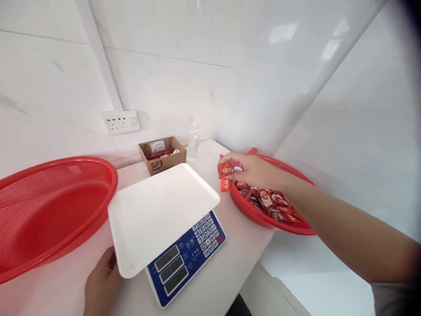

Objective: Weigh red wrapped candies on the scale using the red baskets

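Several red snack packets (226,172) are pinched in my right hand (248,169), held above the left rim of a red plastic basket (251,215). More small red and white packets (268,199) fill that basket, partly covered by my forearm. My left hand (101,283) rests loosely curled at the near left edge of a white tray (161,210); part of its fingers is hidden, and nothing shows in it. The tray sits on a blue electronic scale (187,259) with a keypad and three display windows, whose digits I cannot read.
A second red mesh basket (66,206) stands at the left with no packets visible inside. Behind the scale are a small cardboard box (162,154) with red items and a clear plastic bottle (193,142). A wall socket (121,121) is above the white table (230,250).
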A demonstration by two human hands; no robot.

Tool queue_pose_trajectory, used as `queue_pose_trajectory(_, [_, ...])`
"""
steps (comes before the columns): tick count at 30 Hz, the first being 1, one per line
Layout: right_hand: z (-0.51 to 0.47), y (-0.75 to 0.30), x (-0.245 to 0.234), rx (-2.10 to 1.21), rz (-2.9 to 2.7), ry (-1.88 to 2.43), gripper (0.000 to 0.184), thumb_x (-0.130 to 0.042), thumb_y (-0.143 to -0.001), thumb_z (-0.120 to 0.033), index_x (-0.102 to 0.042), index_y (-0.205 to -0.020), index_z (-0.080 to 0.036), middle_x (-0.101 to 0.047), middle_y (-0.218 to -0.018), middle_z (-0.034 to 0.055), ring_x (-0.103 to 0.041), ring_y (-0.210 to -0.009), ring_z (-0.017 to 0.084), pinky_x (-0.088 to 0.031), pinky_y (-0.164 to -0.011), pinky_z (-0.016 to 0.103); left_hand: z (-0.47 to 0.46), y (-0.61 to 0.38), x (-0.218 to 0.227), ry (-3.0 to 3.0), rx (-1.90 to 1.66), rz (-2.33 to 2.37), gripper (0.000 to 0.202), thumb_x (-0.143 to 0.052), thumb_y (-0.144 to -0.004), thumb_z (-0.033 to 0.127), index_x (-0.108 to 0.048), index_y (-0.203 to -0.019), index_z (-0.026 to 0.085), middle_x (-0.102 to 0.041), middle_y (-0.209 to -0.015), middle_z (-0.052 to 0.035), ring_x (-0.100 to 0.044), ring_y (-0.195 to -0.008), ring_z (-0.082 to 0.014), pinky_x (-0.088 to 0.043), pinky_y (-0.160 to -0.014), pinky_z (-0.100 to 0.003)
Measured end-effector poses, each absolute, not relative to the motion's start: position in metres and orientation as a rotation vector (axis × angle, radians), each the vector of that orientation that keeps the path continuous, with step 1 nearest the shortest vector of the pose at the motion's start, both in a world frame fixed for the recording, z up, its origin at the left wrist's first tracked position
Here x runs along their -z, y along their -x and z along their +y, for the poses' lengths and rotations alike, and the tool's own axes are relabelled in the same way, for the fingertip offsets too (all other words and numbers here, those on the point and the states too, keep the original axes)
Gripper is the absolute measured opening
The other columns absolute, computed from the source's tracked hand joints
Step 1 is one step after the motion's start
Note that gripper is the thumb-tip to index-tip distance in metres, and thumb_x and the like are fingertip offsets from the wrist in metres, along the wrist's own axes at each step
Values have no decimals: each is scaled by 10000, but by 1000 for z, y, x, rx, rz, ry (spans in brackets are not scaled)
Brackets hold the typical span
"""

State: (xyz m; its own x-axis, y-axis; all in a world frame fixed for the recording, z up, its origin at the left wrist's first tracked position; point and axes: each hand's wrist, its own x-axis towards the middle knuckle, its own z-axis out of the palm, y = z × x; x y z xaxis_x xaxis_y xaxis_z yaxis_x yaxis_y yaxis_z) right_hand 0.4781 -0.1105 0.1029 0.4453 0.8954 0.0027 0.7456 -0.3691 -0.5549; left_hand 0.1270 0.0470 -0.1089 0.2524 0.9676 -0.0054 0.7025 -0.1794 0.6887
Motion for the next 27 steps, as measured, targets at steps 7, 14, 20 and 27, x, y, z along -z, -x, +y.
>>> queue_pose_trajectory(7, [-46, -429, -87, -607, -1669, 2074, 554, -440, -830, -118, -432, -1346, -320, -633, -1113, 48, -635, -755, 139, -514, -648, 266, 35, -134, 92, -1782, -595, 1485, 312, -503, -679, 331, -621, -959, 259, -702, -857, 16, -643, -801, -229, -450, -645, -268])
queue_pose_trajectory(14, [-38, -427, -71, -519, -1920, 2012, 667, -503, -845, -258, -227, -1451, -296, -361, -1464, 57, -383, -1307, 236, -338, -1050, 420, 29, -139, 85, -1772, -635, 1493, 304, -509, -679, 328, -621, -953, 254, -704, -845, 7, -640, -773, -232, -443, -617, -270])
queue_pose_trajectory(20, [-37, -404, -45, -739, -2103, 2064, 709, -529, -829, -486, -243, -1450, -296, -78, -1558, 55, -6, -1413, 299, -140, -1126, 467, 29, -139, 85, -1774, -597, 1517, 309, -510, -690, 326, -622, -972, 269, -698, -840, 14, -634, -792, -235, -443, -631, -280])
queue_pose_trajectory(27, [-21, -368, -26, -760, -2253, 1987, 654, -369, -880, -571, -246, -1450, -276, -25, -1551, 123, 39, -1409, 304, -68, -1098, 553, 30, -136, 93, -1644, -773, 1349, 294, -515, -735, 326, -583, -1004, 230, -655, -800, -10, -615, -780, -218, -467, -660, -297])
